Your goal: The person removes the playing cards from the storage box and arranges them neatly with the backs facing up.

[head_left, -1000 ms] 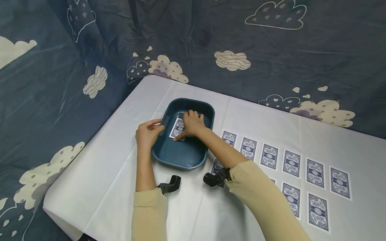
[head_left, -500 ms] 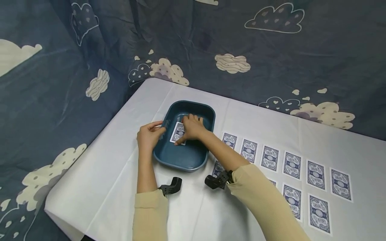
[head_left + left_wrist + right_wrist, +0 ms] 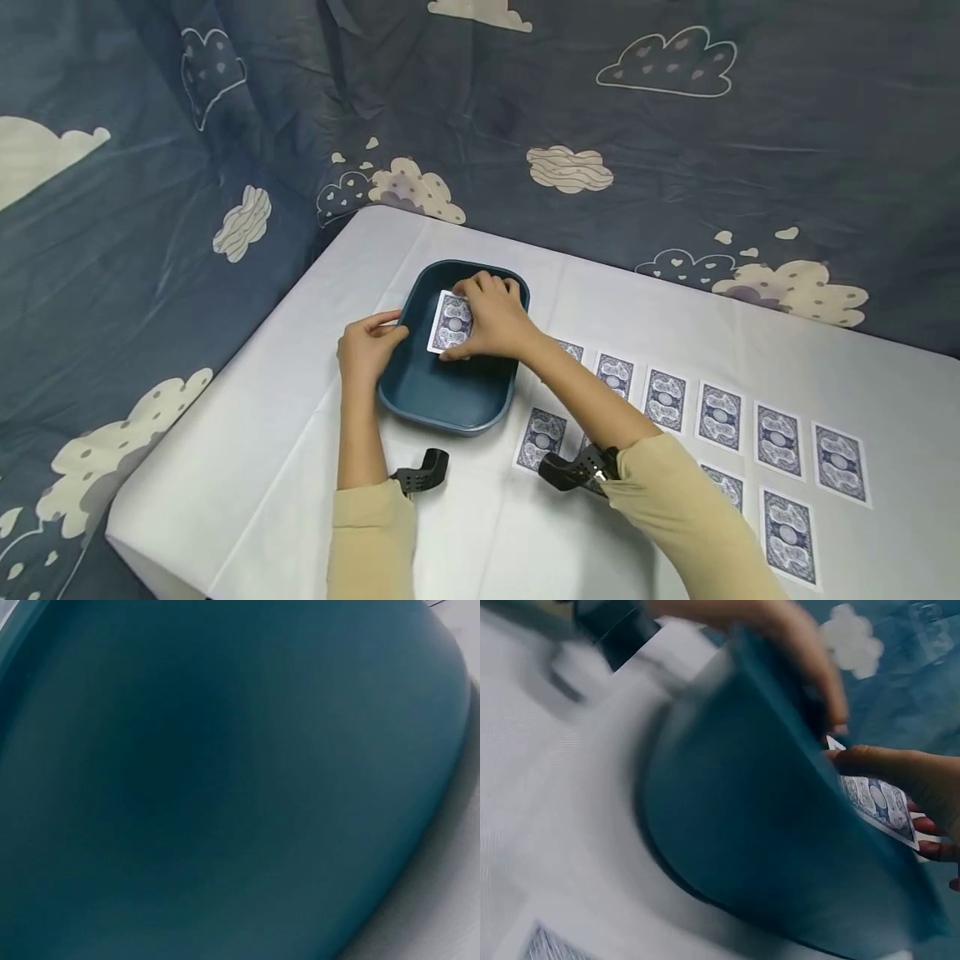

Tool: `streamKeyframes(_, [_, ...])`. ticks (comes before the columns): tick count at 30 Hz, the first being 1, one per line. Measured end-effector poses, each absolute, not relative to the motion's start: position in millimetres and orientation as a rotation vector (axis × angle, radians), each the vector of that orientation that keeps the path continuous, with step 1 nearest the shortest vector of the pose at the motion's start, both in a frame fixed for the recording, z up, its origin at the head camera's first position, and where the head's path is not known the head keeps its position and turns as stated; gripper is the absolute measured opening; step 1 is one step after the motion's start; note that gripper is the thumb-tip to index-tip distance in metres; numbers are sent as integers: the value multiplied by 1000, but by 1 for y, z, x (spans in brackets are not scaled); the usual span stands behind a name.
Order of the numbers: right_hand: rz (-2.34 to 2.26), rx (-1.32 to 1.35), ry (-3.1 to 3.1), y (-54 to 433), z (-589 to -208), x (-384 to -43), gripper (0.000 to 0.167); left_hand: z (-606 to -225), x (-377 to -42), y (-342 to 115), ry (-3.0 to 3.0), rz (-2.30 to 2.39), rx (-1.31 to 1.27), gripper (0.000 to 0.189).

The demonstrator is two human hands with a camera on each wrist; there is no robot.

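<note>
A dark teal plastic tub [image 3: 431, 396] stands on the white-covered table. At its left rim my left hand [image 3: 363, 357] pinches the edge, thumb on the inner side and fingers outside. My right hand [image 3: 497, 321] holds a playing card [image 3: 452, 321] by its edges, thumb at the near end and fingertips at the far end, within the tub's outline in the head view. The card shows its blue-and-white patterned back, partly covered by the hand. In the right wrist view, fingertips curl round the card [image 3: 877, 801]. Only the tub's wall [image 3: 225, 787] and some table fill the left wrist view.
Right of the tub, playing cards lie face down in two rows, among them a far-row card [image 3: 664, 400] and a near-row card [image 3: 542, 439]. The right forearm covers part of the rows. A dark cloud-print curtain [image 3: 480, 108] hangs behind the table [image 3: 285, 467].
My right hand has gripped the card and raised it from the tub's floor, with its wrist shifting right. My left hand stays on the rim. The head view has tilted slightly.
</note>
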State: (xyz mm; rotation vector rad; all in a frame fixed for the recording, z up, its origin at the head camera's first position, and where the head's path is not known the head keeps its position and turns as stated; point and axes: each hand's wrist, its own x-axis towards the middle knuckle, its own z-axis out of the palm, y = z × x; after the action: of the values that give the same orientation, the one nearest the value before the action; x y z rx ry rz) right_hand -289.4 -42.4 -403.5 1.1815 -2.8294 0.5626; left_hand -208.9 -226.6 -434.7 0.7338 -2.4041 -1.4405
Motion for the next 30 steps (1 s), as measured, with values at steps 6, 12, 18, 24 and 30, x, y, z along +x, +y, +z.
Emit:
streamKeyframes(6, [709,1112,-2808,18,-372,-282,92,-433,-207,-227,-2413,-1435,749,33])
streamKeyframes(12, [819,1029,-2869,109,-360,-272,94,-433,-206,-227,-2413,-1432,746,34])
streamKeyframes(18, [716,827,-2960,237,-355,-247,95,-435,-208,-218,-2419,-1456,736,34])
streamKeyframes(24, [481,646,-3052,339,-372,-210,94,-433,-205,-218,-2422,-1435,750,34])
streamKeyframes(30, [386,618,-3111,384,-401,-166,98,-429,-203,-218,-2438,-1434,764,34])
